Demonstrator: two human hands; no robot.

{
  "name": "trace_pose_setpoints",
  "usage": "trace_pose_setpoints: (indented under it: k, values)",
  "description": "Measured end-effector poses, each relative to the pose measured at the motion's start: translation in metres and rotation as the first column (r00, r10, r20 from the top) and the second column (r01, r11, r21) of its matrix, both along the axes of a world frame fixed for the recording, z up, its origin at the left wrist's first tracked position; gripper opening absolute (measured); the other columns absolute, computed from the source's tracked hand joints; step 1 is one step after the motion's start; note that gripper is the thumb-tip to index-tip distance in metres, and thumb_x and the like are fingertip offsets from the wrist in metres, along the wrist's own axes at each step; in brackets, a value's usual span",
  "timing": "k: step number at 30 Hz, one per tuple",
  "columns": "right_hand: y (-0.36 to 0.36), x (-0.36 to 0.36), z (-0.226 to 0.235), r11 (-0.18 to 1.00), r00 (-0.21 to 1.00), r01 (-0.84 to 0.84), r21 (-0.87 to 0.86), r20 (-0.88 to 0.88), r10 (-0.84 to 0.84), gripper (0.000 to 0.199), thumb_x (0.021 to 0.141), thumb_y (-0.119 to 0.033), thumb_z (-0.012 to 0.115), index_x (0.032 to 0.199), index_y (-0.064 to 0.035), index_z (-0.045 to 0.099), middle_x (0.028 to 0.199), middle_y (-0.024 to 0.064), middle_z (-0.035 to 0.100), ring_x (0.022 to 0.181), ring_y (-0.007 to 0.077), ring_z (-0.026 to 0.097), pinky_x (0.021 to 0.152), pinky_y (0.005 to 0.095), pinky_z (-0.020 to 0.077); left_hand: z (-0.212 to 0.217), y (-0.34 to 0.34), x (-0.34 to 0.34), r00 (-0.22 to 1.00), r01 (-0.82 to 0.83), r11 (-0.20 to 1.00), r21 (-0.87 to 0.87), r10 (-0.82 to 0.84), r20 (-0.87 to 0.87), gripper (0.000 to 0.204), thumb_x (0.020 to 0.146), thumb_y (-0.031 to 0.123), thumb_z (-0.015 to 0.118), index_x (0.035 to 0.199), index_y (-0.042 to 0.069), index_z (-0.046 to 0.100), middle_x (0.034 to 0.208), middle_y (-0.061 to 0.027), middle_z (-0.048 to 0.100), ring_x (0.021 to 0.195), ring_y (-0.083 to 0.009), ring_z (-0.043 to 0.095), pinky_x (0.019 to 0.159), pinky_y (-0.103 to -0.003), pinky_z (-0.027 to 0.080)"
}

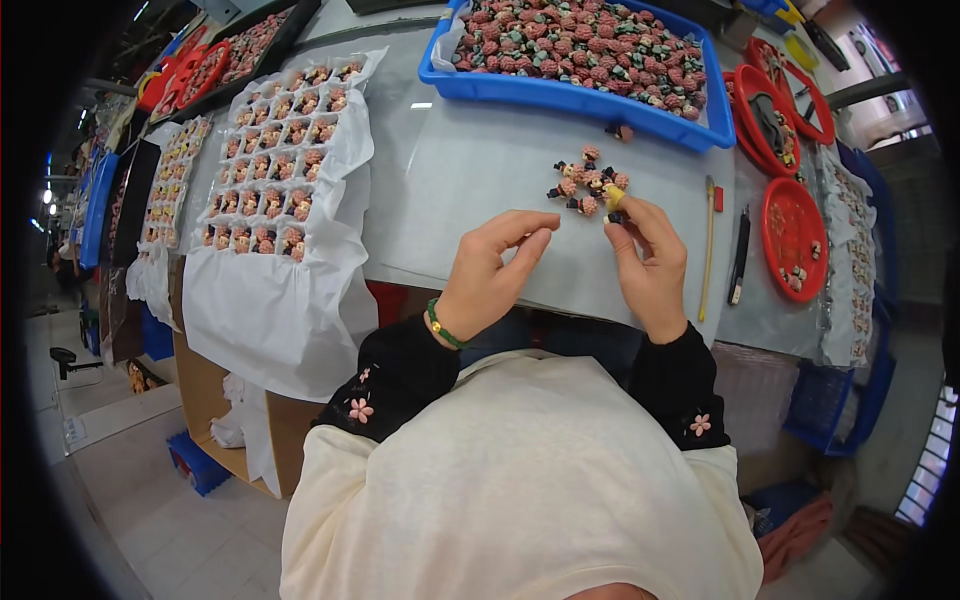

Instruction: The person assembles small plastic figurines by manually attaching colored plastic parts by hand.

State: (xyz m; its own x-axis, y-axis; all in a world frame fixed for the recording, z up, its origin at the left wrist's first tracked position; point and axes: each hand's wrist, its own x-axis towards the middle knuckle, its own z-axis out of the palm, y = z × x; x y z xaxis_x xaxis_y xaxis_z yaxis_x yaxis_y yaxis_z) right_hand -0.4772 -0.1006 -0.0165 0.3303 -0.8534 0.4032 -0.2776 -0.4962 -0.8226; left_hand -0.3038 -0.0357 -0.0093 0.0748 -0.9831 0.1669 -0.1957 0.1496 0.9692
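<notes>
Over the grey worktop (440,180), my left hand (490,265) has thumb and forefinger apart with nothing seen between them. My right hand (650,265) is closed at the fingertips around a small dark and pale piece (612,217), apparently a figurine, mostly hidden by the fingers. Something yellow covers one of its fingertips. Just beyond that hand lies a loose cluster of small figurines (568,187) with pink bumpy heads and black parts. A single figurine (622,132) lies apart, close to the blue bin (590,103), which is heaped with similar pink and dark pieces.
At left, a compartment tray of figurines (270,170) rests on white sheeting (270,310). To the right lie a thin brush (709,250), a black pen-like tool (740,255) and a red piece (719,199). Beyond them is a red dish (790,235) with a few small pieces.
</notes>
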Motion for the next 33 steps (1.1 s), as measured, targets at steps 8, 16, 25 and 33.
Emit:
trace_pose_setpoints:
  k: [8,16,25,33]
  values:
    - [0.034,0.035,-0.009,0.882,0.781,-0.203,0.426,0.614,-0.117,0.026,0.082,-0.001,0.057,0.108,0.002,0.051,0.099,0.0068,0.057,0.092,0.0121,0.053,0.082,0.0244,0.0415,-0.008,0.001,-0.016,0.723,0.222,0.923,0.315,0.061,-0.688,0.032,0.09,0.021,0.049,0.111,-0.003,0.054,0.097,-0.008,0.059,0.085,-0.012,0.056,0.074,-0.025,0.046]
    - [0.031,0.038,-0.023,0.912,0.834,-0.191,0.362,0.55,-0.044,0.034,0.08,0.003,0.058,0.113,0.0029,0.047,0.103,0.0103,0.054,0.092,0.0148,0.054,0.08,0.0256,0.0446,-0.005,-0.003,0.002,0.872,0.062,0.951,0.303,0.096,-0.48,0.028,0.085,0.009,0.054,0.11,-0.006,0.053,0.1,-0.0099,0.059,0.086,-0.0134,0.057,0.077,-0.025,0.047]
    - [0.033,0.039,-0.028,0.983,0.873,-0.105,0.152,0.487,0.018,0.043,0.077,0.01,0.058,0.117,0.0044,0.042,0.106,0.0109,0.052,0.093,0.0164,0.054,0.082,0.0268,0.046,-0.016,0.001,-0.001,0.579,0.175,0.957,0.231,0.091,-0.811,0.032,0.085,0.003,0.051,0.116,-0.006,0.048,0.114,-0.0152,0.052,0.105,-0.0175,0.051,0.092,-0.029,0.041]
    - [0.018,0.02,-0.022,0.985,0.99,-0.106,-0.138,0.079,0.117,0.036,0.07,0.002,0.067,0.103,0.0015,0.053,0.099,0.0114,0.056,0.086,0.0183,0.056,0.074,0.0281,0.0467,-0.016,-0.001,0.001,0.632,0.147,0.938,0.315,0.155,-0.759,0.03,0.086,0.008,0.051,0.113,-0.005,0.049,0.105,-0.012,0.056,0.098,-0.0192,0.055,0.083,-0.03,0.048]
